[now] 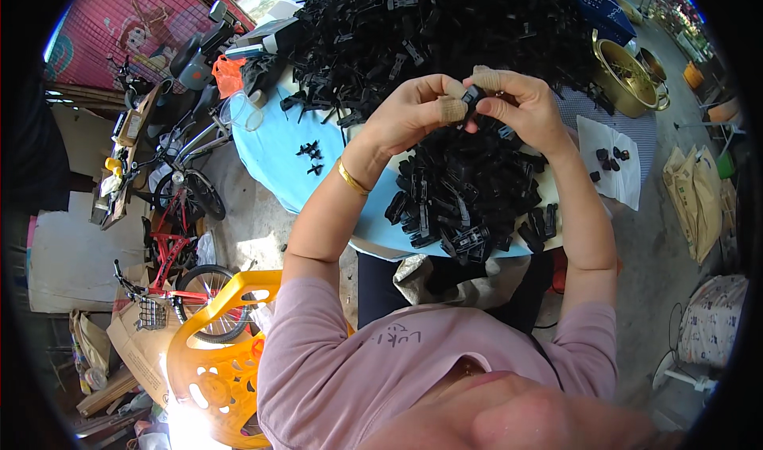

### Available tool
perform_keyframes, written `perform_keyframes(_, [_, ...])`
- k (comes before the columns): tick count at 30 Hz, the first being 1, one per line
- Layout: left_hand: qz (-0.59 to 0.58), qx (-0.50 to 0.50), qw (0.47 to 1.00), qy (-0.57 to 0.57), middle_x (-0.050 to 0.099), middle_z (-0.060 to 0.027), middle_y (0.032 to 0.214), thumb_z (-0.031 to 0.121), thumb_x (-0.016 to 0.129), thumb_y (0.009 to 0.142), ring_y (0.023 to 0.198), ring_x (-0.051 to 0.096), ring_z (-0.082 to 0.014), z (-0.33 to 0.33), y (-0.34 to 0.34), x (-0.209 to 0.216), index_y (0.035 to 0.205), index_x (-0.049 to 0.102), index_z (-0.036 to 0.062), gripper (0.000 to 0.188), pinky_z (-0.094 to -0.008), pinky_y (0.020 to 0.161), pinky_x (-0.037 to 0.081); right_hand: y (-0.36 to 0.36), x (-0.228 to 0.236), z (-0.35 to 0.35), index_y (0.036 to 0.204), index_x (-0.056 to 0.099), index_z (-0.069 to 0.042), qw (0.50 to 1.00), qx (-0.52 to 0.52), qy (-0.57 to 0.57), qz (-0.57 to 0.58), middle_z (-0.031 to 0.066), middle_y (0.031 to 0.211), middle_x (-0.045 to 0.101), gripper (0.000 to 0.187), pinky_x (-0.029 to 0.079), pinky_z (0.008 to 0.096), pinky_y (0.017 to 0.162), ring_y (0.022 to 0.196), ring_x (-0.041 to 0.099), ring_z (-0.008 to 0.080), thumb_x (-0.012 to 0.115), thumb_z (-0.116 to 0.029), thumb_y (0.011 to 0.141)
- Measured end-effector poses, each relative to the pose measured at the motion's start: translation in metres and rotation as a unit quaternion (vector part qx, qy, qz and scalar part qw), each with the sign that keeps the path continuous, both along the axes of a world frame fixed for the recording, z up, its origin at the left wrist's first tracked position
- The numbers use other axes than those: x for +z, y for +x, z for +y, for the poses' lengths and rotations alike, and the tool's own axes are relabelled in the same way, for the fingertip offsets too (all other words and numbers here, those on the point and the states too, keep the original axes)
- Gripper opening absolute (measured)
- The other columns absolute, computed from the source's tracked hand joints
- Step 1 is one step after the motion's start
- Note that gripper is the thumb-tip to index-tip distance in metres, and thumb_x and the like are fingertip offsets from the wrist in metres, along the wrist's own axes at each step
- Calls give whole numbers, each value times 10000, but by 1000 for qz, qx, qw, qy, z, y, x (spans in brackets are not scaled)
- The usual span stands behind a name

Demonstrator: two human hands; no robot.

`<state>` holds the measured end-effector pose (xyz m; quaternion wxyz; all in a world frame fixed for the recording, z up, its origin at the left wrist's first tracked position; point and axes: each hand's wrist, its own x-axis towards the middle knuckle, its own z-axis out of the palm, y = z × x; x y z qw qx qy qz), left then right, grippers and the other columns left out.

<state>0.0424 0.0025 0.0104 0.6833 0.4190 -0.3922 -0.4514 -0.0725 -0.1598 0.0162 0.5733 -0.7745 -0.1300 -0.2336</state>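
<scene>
Concrete floor (246, 235) is taken up by a red bicycle (168, 247) and an orange plastic chair (199, 363) beside a round table (258, 160), on which a large heap of black plastic parts (445, 29) is spread. Nearer the body, over the light blue cover, a smaller pile (461, 192) is gathered, and dark bits (610, 160) are laid on a white sheet (592, 136) at the right. One small black part (472, 99) is held above the table, between the two piles, pinched narrowly between thumb and fingers by the left hand (409, 116) and the right hand (524, 104). Slipping is the likeliest trouble: a piece so small could be let go by the tan-wrapped fingertips (453, 109), since feel may be dulled by the wrapping, and if dropped it could easily be lost among the look-alikes below. Too hard a squeeze might also crack it. Its surface is seen as dark and blocky, with a greyish shine on one face; finer detail is hidden by the fingers.
</scene>
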Motion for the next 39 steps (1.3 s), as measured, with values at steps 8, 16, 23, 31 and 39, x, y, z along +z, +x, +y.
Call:
perform_keyframes(8, [-151, 218, 964, -31, 571, -28, 832, 74, 608, 793, 832, 578, -93, -2, -14, 0, 929, 515, -7, 183, -185, 668, 448, 1, -3, 8, 1010, 558, -21, 996, -68, 60, 1, -17, 725, 535, 173, 335, 146, 501, 588, 435, 5, 555, -100, 856])
perform_keyframes(16, [-238, 278, 930, -33, 601, -70, 971, -11, 579, 808, 884, 575, -98, -3, -29, -2, 1082, 502, -28, 285, -203, 748, 472, 1, -7, 23, 882, 555, -35, 992, -125, 3, -21, -17, 719, 545, 90, 343, 155, 502, 584, 444, 20, 538, -123, 873])
perform_keyframes(23, [-328, 330, 883, -56, 614, -51, 951, -8, 618, 787, 871, 574, -98, -4, -27, -10, 1005, 557, -26, 227, -223, 752, 473, -3, 0, 25, 853, 557, -20, 993, -117, -29, 7, -20, 674, 538, 86, 345, 160, 505, 576, 449, 24, 525, -97, 872])
perform_keyframes(31, [-417, 345, 834, -106, 574, -127, 1066, 10, 590, 812, 905, 589, -203, -6, -28, -7, 1065, 509, -6, 266, -264, 795, 465, -2, 0, 23, 881, 563, -12, 993, -105, 6, 47, -30, 678, 532, 99, 348, 148, 516, 553, 408, 10, 553, -107, 856])
perform_keyframes(39, [196, 72, 974, -92, 547, -179, 1084, 134, 421, 920, 945, 577, -248, -3, -9, 2, 1227, 373, 34, 326, -339, 841, 494, -3, -2, 13, 878, 585, -9, 984, -131, -74, -90, 3, 802, 578, 143, 420, 153, 617, 705, 533, 34, 661, -16, 757])
